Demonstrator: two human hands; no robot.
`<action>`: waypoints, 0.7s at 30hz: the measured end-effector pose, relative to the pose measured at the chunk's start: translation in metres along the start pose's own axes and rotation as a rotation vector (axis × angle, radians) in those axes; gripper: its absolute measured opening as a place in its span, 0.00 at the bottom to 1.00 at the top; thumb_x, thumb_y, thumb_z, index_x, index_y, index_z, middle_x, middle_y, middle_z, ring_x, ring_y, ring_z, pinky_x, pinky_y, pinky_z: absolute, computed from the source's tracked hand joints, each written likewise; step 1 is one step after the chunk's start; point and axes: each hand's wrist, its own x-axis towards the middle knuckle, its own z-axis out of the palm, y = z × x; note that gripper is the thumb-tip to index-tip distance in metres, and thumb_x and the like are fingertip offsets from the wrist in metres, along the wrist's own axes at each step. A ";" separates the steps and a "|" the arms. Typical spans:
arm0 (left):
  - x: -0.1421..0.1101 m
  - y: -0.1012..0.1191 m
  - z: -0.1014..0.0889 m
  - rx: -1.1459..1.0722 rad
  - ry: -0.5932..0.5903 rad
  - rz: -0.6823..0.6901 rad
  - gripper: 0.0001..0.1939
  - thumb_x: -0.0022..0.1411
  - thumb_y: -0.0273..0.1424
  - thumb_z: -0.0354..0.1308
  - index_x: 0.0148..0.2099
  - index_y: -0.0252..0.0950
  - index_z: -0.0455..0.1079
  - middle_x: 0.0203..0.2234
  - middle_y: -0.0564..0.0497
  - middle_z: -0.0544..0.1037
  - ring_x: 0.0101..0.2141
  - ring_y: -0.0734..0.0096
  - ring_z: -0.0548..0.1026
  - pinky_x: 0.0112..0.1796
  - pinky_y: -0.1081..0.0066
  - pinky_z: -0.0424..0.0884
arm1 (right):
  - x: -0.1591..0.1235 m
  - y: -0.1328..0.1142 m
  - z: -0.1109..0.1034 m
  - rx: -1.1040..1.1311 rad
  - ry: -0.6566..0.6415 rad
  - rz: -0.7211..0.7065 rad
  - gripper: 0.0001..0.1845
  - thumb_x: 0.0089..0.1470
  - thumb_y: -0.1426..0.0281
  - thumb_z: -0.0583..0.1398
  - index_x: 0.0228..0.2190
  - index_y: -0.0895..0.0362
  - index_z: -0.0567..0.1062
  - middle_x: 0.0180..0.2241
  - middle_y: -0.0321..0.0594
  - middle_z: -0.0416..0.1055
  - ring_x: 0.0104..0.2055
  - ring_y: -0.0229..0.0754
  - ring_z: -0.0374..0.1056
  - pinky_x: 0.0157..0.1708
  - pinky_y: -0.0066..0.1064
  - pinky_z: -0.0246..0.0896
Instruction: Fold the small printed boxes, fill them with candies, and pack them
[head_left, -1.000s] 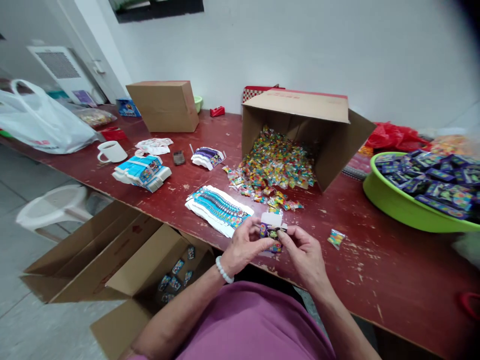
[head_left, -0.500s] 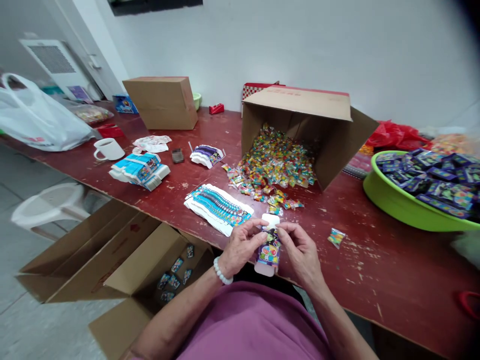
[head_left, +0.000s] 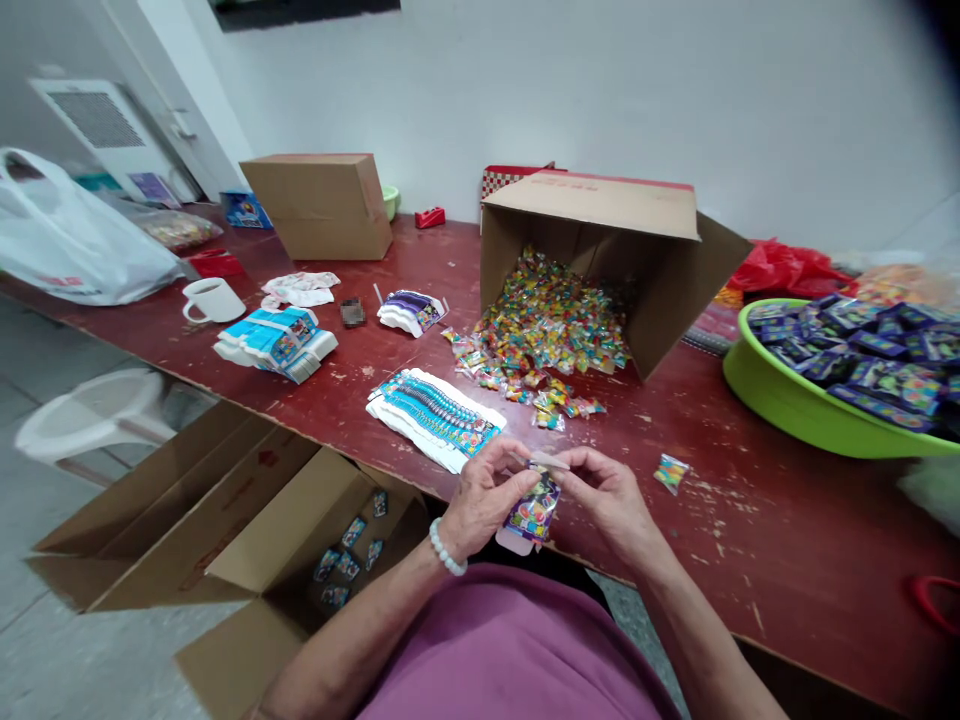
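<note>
Between my hands is a small purple printed candy box (head_left: 534,508), held over the table's front edge. My left hand (head_left: 487,497) pinches its left side, thumb across the printed face. At the upper end, the fingers of my right hand (head_left: 600,490) are closed on the white top flap (head_left: 550,460), which is bent over. The lower flap sticks out open toward me. Just beyond my left hand lies a fanned stack of flat blue printed boxes (head_left: 439,415). A single wrapped candy (head_left: 670,473) rests on the table right of my right hand.
A cardboard carton (head_left: 600,205) on its side spills wrapped candies (head_left: 547,320) onto the red table (head_left: 720,560). At right stands a green basin (head_left: 817,420) of purple packs. Bundled blue boxes (head_left: 274,340) and a white mug (head_left: 213,300) are left. Below, an open carton (head_left: 277,520) holds several small packs.
The top flap, upright before, is now folded over by my fingers. The box has tilted a little, its lower end shifting left. My right hand has moved slightly closer to the flap.
</note>
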 end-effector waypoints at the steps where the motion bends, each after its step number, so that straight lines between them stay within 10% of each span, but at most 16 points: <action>1: -0.001 0.000 0.001 -0.059 0.024 -0.029 0.20 0.54 0.38 0.68 0.45 0.39 0.65 0.27 0.57 0.74 0.27 0.77 0.72 0.32 0.76 0.68 | -0.001 0.002 -0.001 -0.017 0.013 -0.027 0.15 0.47 0.58 0.69 0.27 0.57 0.79 0.28 0.39 0.76 0.30 0.41 0.68 0.32 0.31 0.64; 9: 0.000 -0.012 0.011 -0.414 -0.214 -0.534 0.33 0.59 0.59 0.50 0.49 0.35 0.67 0.25 0.50 0.75 0.17 0.70 0.73 0.18 0.72 0.68 | -0.008 0.013 -0.002 -0.173 -0.030 -0.100 0.13 0.55 0.58 0.64 0.32 0.55 0.80 0.30 0.41 0.76 0.28 0.42 0.69 0.29 0.31 0.64; 21: 0.003 -0.013 0.022 -0.069 -0.194 -0.445 0.41 0.61 0.62 0.41 0.52 0.31 0.73 0.22 0.46 0.77 0.14 0.75 0.69 0.15 0.77 0.63 | -0.007 0.010 -0.009 0.084 -0.158 0.149 0.14 0.53 0.57 0.66 0.32 0.56 0.77 0.25 0.37 0.75 0.19 0.39 0.68 0.20 0.30 0.63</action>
